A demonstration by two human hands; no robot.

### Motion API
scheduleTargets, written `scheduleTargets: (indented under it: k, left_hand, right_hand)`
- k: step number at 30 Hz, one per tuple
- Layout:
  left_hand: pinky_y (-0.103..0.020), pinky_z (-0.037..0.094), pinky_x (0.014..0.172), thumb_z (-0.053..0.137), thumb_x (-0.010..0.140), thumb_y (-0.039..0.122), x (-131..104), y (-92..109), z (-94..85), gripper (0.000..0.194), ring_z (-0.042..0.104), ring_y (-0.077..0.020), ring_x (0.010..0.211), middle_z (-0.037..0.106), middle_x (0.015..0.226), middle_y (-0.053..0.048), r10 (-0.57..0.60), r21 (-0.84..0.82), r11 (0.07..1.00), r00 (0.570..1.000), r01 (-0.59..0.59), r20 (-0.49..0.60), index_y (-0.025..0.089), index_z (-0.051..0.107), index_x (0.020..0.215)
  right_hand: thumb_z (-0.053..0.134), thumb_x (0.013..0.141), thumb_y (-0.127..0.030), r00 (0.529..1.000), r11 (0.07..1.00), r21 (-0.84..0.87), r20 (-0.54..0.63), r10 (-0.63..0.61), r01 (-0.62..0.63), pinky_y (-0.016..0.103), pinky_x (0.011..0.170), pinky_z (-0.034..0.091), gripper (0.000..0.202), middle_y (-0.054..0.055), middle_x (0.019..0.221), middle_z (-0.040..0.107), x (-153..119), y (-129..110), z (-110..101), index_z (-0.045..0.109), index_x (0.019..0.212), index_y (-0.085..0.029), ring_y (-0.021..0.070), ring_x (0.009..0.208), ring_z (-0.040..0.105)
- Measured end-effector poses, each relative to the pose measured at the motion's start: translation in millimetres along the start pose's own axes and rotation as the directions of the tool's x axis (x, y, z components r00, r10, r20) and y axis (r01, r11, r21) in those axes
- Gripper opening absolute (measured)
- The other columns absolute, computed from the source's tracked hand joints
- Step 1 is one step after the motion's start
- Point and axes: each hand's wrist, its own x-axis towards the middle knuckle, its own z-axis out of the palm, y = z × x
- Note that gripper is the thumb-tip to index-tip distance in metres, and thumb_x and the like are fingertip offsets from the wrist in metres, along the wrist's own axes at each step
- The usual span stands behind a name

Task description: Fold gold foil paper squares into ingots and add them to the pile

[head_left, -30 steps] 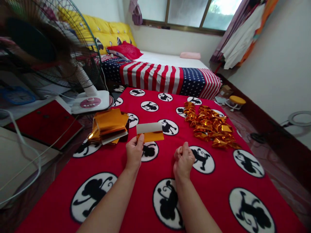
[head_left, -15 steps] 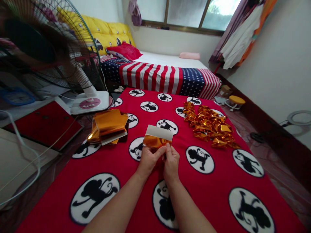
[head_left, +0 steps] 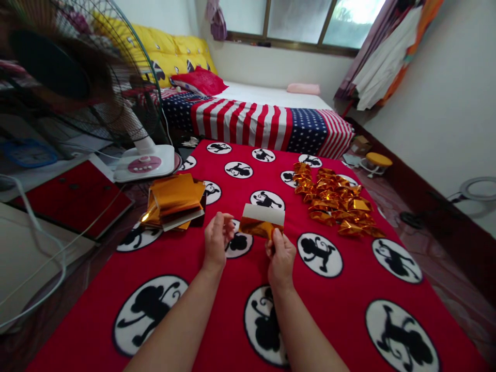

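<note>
A sheet of gold foil paper (head_left: pixel 260 219), partly folded, shows a pale backing strip along its far side and shiny gold on the near side. My right hand (head_left: pixel 281 254) pinches its near right edge between thumb and fingers. To the left, my left hand (head_left: pixel 217 240) is apart from the sheet, fingers loosely curved and holding nothing. A stack of gold foil sheets (head_left: pixel 176 199) lies on the left of the red cloth. Several folded gold foil pieces (head_left: pixel 333 201) sit in rows on the right side.
The red cloth (head_left: pixel 217 320) with monkey prints covers the surface under my hands. A white-based fan (head_left: pixel 145 163) stands at the left beside a red panel (head_left: pixel 73 199). A bed (head_left: pixel 256 124) is beyond; a yellow-topped stool (head_left: pixel 377 160) is at the right.
My left hand has let go of the foil sheet and moved left. My right hand has shifted slightly right with the sheet still in it.
</note>
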Motion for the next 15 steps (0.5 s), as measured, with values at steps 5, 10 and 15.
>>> scheduleTargets:
  k: [5, 10, 15]
  left_hand:
    - [-0.021, 0.047, 0.056, 0.079, 0.066, 0.044, -3, -10, 3.2, 0.041, 0.061, -0.0118, 0.059, 0.07, 0.073, -0.002, -0.032, 0.168, 0.986, 0.985, 0.004, 0.169, 0.012, 0.069, 0.091]
    - [-0.026, 0.053, 0.068, 0.077, 0.068, 0.039, 1, -16, -0.5, 0.034, 0.067, -0.0163, 0.07, 0.073, 0.079, -0.003, -0.053, 0.207, 0.978, 0.98, 0.013, 0.192, 0.013, 0.07, 0.088]
    - [-0.023, 0.051, 0.065, 0.072, 0.074, 0.04, 2, -18, 0.6, 0.029, 0.066, -0.0158, 0.069, 0.071, 0.077, -0.003, 0.02, 0.289, 0.954, 0.983, -0.073, 0.182, 0.014, 0.068, 0.087]
  right_hand:
    - [0.061, 0.085, -0.054, 0.974, 0.994, -0.108, 0.222, 0.044, -0.02, 0.02, 0.038, 0.019, 0.044, -0.007, 0.048, 0.04, 0, -1, -1, 0.047, 0.061, -0.019, 0.0059, 0.04, 0.03]
    - [0.067, 0.081, -0.049, 0.984, 0.994, -0.103, 0.165, 0.065, -0.048, 0.018, 0.033, 0.024, 0.032, -0.01, 0.056, 0.046, 8, -2, 0, 0.054, 0.082, -0.021, 0.0053, 0.037, 0.033]
    - [0.07, 0.078, -0.045, 0.992, 0.995, -0.098, 0.121, 0.037, -0.026, 0.018, 0.034, 0.026, 0.03, -0.009, 0.059, 0.048, 10, 2, 1, 0.053, 0.077, -0.02, 0.0051, 0.039, 0.034]
